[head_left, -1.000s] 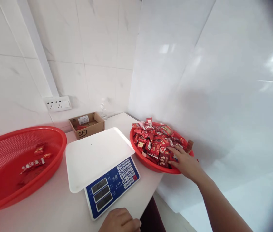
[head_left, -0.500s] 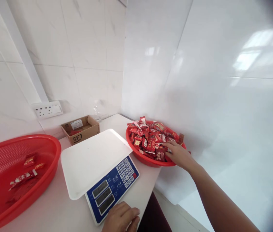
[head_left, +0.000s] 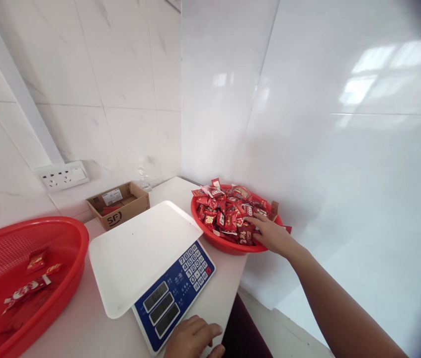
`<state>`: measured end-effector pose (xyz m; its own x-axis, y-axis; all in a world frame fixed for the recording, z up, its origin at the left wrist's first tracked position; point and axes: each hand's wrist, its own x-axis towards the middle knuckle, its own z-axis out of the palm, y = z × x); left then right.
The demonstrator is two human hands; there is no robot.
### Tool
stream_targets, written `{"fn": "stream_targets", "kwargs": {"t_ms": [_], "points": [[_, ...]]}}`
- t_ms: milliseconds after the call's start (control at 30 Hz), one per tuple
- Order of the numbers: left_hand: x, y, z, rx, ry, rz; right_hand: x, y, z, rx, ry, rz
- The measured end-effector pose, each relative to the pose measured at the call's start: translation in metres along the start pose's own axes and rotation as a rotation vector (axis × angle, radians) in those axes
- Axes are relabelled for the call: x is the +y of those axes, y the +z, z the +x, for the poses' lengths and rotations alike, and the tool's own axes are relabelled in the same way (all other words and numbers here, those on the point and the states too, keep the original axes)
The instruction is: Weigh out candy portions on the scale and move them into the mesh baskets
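My right hand (head_left: pixel 272 233) reaches into a red basin (head_left: pixel 228 244) heaped with small red-wrapped candies (head_left: pixel 230 209) at the table's right corner; its fingers lie spread on the wrappers at the near right side. My left hand (head_left: pixel 191 340) rests on the table's front edge just below the blue keypad panel of a weighing scale (head_left: pixel 175 288), fingers loosely curled, nothing in them. The scale's white pan (head_left: pixel 139 251) is bare.
A large red mesh basket (head_left: pixel 64 278) at the left holds a few red candy packets (head_left: pixel 27 286). A small open cardboard box (head_left: pixel 119 204) sits at the back wall below a white socket strip (head_left: pixel 61 175). White tiled walls close in behind and to the right.
The view has shifted, sliding everything left and slightly down. My right hand stays on the candies at the basin's near side; my left hand has come further into view at the scale's front.
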<state>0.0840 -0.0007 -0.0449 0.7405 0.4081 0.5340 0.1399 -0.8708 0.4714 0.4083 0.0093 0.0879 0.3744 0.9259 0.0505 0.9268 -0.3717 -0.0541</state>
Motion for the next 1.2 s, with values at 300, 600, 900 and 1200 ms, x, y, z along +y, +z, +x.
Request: {"fn": "stream_targets", "kwargs": {"t_ms": [300, 600, 900, 1200], "points": [[0.000, -0.006, 0.001, -0.045, -0.028, -0.061, 0.000, 0.005, -0.005, 0.084, -0.011, 0.033], [-0.002, 0.001, 0.000, 0.005, -0.052, -0.087, 0.008, 0.017, -0.011, 0.178, 0.025, 0.159], [0.002, -0.001, 0.001, -0.014, -0.059, -0.110, -0.018, 0.001, -0.001, 0.250, 0.010, 0.220], [-0.004, 0.005, -0.004, 0.004, -0.068, -0.131, -0.056, 0.006, 0.035, 0.170, -0.033, 0.180]]}}
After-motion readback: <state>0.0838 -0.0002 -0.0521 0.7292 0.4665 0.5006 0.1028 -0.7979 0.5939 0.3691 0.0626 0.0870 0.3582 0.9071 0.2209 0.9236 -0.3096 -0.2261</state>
